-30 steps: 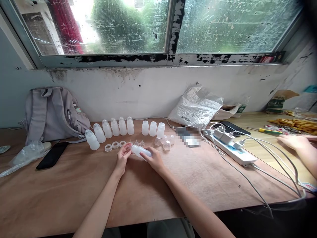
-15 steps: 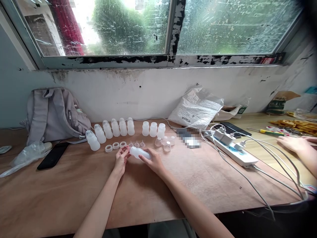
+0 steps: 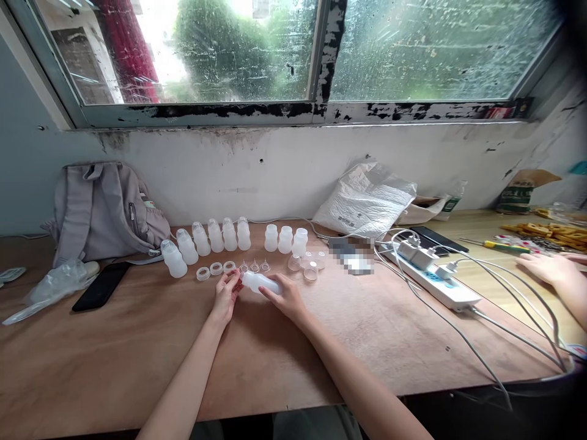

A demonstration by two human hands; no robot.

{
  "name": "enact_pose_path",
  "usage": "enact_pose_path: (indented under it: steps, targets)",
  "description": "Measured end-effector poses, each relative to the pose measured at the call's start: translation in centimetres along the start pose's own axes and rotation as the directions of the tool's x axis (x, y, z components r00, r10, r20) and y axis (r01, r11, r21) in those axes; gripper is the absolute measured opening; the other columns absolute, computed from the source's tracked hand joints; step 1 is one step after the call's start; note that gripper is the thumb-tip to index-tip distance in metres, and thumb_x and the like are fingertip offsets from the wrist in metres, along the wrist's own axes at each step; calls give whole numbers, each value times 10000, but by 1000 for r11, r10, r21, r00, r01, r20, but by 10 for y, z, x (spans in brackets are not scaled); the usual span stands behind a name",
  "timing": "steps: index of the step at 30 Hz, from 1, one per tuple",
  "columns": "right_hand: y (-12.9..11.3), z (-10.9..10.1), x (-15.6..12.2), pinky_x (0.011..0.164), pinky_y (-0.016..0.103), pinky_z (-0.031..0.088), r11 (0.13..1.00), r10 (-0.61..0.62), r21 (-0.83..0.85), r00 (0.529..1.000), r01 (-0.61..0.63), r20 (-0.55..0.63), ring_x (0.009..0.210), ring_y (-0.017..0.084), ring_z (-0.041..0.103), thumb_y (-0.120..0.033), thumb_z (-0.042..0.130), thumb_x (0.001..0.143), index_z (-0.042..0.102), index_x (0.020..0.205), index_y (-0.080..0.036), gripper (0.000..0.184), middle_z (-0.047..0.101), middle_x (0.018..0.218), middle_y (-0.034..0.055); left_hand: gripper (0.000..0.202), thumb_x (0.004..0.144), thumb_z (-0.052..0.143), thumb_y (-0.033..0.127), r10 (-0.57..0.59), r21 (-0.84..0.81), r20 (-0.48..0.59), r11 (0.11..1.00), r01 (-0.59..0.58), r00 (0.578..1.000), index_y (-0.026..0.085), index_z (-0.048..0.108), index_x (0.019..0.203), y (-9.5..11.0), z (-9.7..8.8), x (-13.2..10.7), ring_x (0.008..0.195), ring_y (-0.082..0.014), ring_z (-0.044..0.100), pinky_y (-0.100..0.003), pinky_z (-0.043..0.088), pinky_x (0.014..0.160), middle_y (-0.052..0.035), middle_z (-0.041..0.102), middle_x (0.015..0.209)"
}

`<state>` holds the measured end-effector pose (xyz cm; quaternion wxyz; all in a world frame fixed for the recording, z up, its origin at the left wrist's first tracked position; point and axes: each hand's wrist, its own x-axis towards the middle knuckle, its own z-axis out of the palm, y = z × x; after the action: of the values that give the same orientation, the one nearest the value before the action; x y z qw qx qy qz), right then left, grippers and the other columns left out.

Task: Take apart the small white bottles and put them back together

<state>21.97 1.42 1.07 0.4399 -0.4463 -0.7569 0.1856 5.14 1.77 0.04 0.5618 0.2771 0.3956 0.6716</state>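
Observation:
A frosted white baby bottle lies nearly level between my hands, its neck end to the left. My right hand is wrapped round its body from the right. At the neck end, my left hand pinches with fingers and thumb; the exact part under the fingertips is hidden. Just beyond my hands stand clear teats, and white collar rings lie to their left. Several capped bottles stand in a row behind. Open bottles and clear caps are to the right.
A grey backpack, a plastic bag and a black phone are at the left. On the right are a silver mailer bag, a power strip with trailing cables, and another person's hand by yellow parts.
The view has shifted very slightly. Both my hands keep the same hold on the bottle, with no clear movement of other things.

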Motion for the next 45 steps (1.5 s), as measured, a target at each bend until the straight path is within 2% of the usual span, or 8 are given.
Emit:
enact_pose_path:
  steps: [8,25,28,31,34,37,40,45]
  targets:
    - [1,1,-1,655,275,446,1000,-7,-22,1000,7,24,759,179,581,-413,545,740,595,918,-207,277,626,845,44,247,560,726,222,-21,15,-77,1000,22,997,149,607,763,-2,-4,4,593,-67,556,-185,432,591,-2,620,737]
    - [0,2,-1,730,312,459,1000,-8,-2,999,8,-42,851,205,579,-413,583,701,581,954,-220,318,609,938,56,355,627,694,293,-90,39,86,995,87,992,167,574,937,-1,6,-8,739,-116,585,-223,445,677,-46,625,870]
    - [2,1,1,583,282,482,967,162,189,985,-169,49,706,191,603,-462,553,709,601,860,-187,317,631,790,50,413,604,712,258,-71,36,159,997,66,985,174,552,975,2,9,-10,743,-114,584,-226,434,722,-28,631,820]
    - [8,1,5,329,225,380,763,344,437,872,-476,349,447,147,551,-517,443,760,593,856,-138,419,598,599,46,456,622,697,223,-28,-6,268,1000,31,963,191,520,1041,6,10,-12,819,-134,582,-243,424,769,-40,627,890]
    - [11,1,6,288,210,335,618,343,522,799,-588,494,412,132,529,-522,406,779,578,906,-114,461,594,617,60,457,640,685,210,-21,-44,312,998,36,950,195,514,1064,7,11,-13,895,-150,564,-257,413,808,-56,600,984]
    - [9,1,5,383,234,419,764,345,444,877,-469,335,541,160,575,-518,454,759,573,920,-141,427,603,701,62,411,666,668,262,-73,-33,274,996,85,959,192,533,1048,3,11,-14,902,-148,557,-264,406,826,-54,591,992]
    - [6,4,1,654,321,483,975,137,173,990,-139,20,795,211,576,-467,544,723,575,957,-186,366,598,882,75,343,687,632,374,-145,18,243,989,145,959,164,579,952,-1,12,-15,842,-147,570,-268,413,808,-53,615,886]
    - [1,9,-4,820,379,415,960,-229,-174,972,219,-44,929,236,517,-387,562,742,550,1071,-228,366,553,992,96,394,665,620,451,-119,29,228,993,116,966,134,597,898,-2,15,-17,774,-159,587,-254,437,711,-68,632,839]
